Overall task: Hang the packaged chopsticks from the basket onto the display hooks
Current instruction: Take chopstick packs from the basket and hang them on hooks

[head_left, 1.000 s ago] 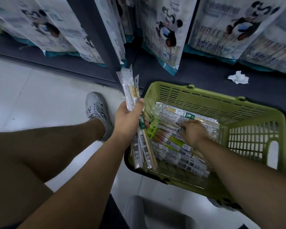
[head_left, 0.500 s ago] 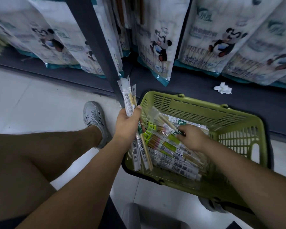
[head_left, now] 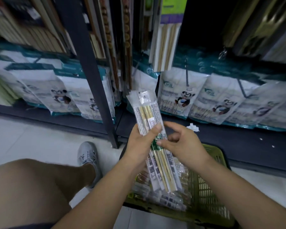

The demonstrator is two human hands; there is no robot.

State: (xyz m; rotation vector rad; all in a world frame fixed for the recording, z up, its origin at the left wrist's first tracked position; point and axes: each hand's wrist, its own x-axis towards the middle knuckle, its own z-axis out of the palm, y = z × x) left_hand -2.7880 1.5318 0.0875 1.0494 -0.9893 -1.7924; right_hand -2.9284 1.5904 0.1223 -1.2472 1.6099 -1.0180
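Gripping the packaged chopsticks [head_left: 145, 111] mid-length, the left hand [head_left: 139, 142] holds them nearly upright above the basket [head_left: 220, 159], hole ends pointing up toward the hanging stock [head_left: 163, 47]; the right hand [head_left: 182, 142] pinches their green label.

Clear plastic film on the chopstick packs [head_left: 147, 116], glossy and catching the light, with pale bare wood sticks inside and matt paper barcode labels. Under them the green basket [head_left: 210, 187], moulded plastic, dull, slotted. And the shelf upright [head_left: 89, 80] looks like dark painted metal, matt. Now the panda bags [head_left: 180, 96]: shiny, crinkled plastic. Here the floor tiles [head_left: 23, 138], pale and smooth with a soft sheen. Lastly the grey shoe [head_left: 87, 156], perforated cloth or mesh
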